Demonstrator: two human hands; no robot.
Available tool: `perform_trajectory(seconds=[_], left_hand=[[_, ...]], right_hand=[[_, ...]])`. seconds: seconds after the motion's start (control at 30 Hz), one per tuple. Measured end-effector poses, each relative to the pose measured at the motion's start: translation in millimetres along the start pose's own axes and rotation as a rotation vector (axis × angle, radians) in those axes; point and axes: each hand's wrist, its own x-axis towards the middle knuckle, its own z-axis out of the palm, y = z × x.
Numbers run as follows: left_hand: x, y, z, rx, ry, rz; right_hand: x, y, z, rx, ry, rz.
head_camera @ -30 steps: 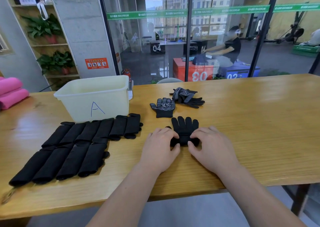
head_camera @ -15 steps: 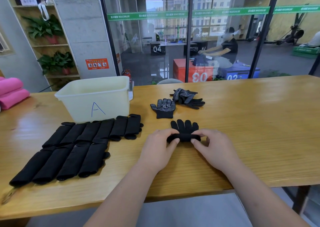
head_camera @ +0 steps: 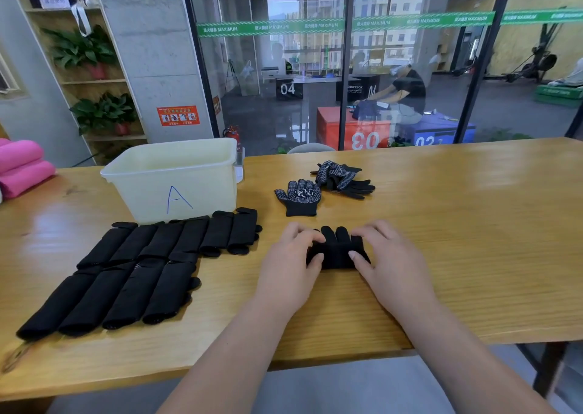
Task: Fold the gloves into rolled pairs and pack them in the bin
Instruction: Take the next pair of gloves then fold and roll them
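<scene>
Curled fingertips (head_camera: pixel 312 237) of the left hand (head_camera: pixel 288 265) and those of the right hand (head_camera: pixel 386 260) press over the far side of the half-rolled glove pair (head_camera: pixel 336 254), with the thumbs pinching its near edge. The roll's long axis runs left to right across the table (head_camera: pixel 457 224), and its free glove fingers point away from the person. Beyond lie a dotted glove (head_camera: pixel 299 197) and a crumpled glove heap (head_camera: pixel 342 178). To the left, rolled pairs (head_camera: pixel 151 265) lie in two rows before the bin (head_camera: pixel 176 174).

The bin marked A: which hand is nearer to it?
Left. The left hand grips the half-rolled glove right of the bin; the right hand grips the glove's other end, farther off.
</scene>
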Motion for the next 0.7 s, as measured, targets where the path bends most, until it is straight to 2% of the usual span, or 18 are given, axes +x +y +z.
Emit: perform_trajectory(seconds=[0.1, 0.17, 0.3, 0.47, 0.57, 0.7], left_hand=[[-0.9, 1.3, 2.6, 0.102, 0.025, 0.049], [-1.8, 3.8, 3.5, 0.169, 0.035, 0.057], [-2.9, 6.9, 4.4, 0.245, 0.039, 0.060], [-3.6, 5.1, 3.0, 0.282, -0.038, 0.070], [-3.3, 1.9, 0.9, 0.238, -0.053, 0.041], [-2.8, 1.6, -1.9, 0.186, -0.058, 0.003]], right_hand=[[1.1, 3.9, 7.2, -0.068, 0.054, -0.147], [1.7, 5.1, 12.2, -0.099, 0.046, -0.168], [0.8, 4.5, 12.8, -0.093, -0.025, -0.074], [0.0, 2.6, 5.1, -0.011, -0.114, -0.015], [-1.1, 2.0, 1.0, 0.020, -0.158, 0.006], [0.2, 6.7, -1.8, 0.175, -0.209, 0.103]])
